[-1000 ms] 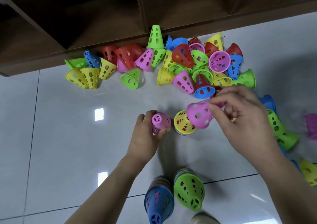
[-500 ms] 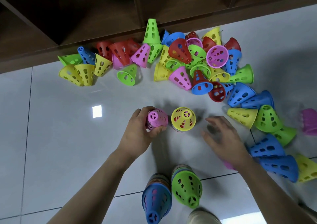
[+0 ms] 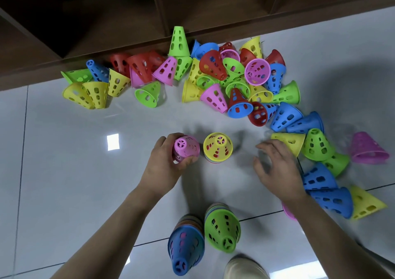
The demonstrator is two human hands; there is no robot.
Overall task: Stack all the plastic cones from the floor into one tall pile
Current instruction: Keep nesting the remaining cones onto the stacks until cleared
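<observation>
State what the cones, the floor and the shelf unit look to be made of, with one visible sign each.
Cones: likely moulded plastic, bright, with punched holes.
Floor: probably glazed tile, showing glossy reflections and grout lines.
Shelf unit: seemingly matt brown wood or laminate.

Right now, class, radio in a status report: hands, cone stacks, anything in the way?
Left hand grips pink-topped stack. Right hand open, empty, beside yellow-topped stack. Loose cones scattered beyond; nothing blocking.

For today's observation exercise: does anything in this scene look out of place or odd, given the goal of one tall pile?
Yes. Four separate short stacks stand on the floor: pink-topped in the left hand, yellow-topped, blue-topped, green-topped. Most loose cones lie tipped over.
</observation>
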